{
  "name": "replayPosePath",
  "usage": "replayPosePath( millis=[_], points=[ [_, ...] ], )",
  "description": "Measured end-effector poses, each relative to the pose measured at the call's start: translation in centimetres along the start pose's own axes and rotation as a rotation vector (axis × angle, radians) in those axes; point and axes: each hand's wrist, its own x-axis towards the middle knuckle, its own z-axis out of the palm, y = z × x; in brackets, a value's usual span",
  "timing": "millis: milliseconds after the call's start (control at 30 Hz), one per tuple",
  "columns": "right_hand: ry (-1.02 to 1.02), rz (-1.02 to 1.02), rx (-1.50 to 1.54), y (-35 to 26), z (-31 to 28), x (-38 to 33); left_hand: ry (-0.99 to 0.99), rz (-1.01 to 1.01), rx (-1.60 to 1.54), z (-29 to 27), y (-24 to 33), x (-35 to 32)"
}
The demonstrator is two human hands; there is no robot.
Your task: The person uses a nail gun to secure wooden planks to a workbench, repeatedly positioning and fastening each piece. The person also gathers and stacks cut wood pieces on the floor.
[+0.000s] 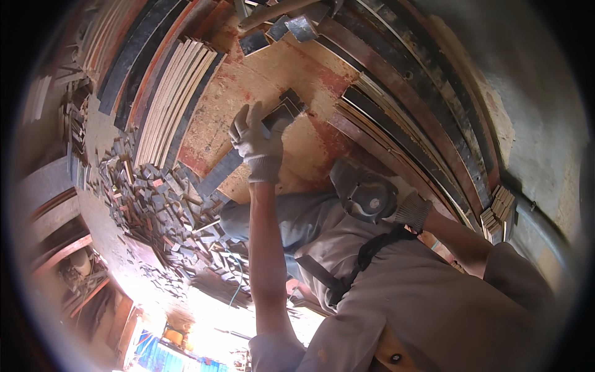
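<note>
My left hand (pixel 254 137), in a pale knitted glove, reaches over a worn board. Its fingers are stretched out and apart, with the thumb side beside a few small dark-faced wood pieces (pixel 284 111). A dark strip of wood (pixel 221 170) lies under or next to this hand; whether the palm touches it I cannot tell. My right hand (pixel 412 209), gloved too, is closed on a black hand-held circular saw (pixel 370 197) with a round housing, close to my body. The saw hides most of the fingers, and its blade cannot be made out.
Long boards are stacked at left (pixel 180 93) and right (pixel 396 133) of the stained work board (pixel 266 71). Dark offcuts (pixel 302 28) and a wooden handle (pixel 273 13) lie at its far end. A heap of scrap pieces (pixel 170 211) covers the floor at left. A wall (pixel 527 74) stands at right.
</note>
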Motion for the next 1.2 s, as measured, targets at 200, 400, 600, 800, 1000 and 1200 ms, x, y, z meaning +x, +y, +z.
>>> replayPosePath(
  millis=[200, 400, 600, 800, 1000, 1200],
  points=[
    [0.041, -0.051, 0.008, 0.3, 0.3, -0.1, -0.265, 0.072, 0.091, 0.2, -2.4, 0.0],
    [0.028, -0.032, 0.031, 0.5, 0.4, 0.0, -0.183, 0.103, -0.009, 1.4, -2.5, -0.1],
    [0.037, -0.049, 0.005, 0.0, -0.2, -0.2, -0.222, 0.105, 0.055, 0.9, -2.0, 0.6],
    [0.042, -0.067, -0.045, -0.7, -0.7, -0.3, -0.306, 0.137, 0.108, 0.3, -2.0, 1.3],
    [0.014, -0.063, 0.007, -1.5, -1.3, 0.0, -0.283, 0.217, 0.109, 0.1, -2.2, 1.7],
    [0.015, -0.041, -0.001, -3.8, -2.9, -0.2, -0.279, 0.18, 0.066, 0.4, -2.5, 1.7]
  ],
)
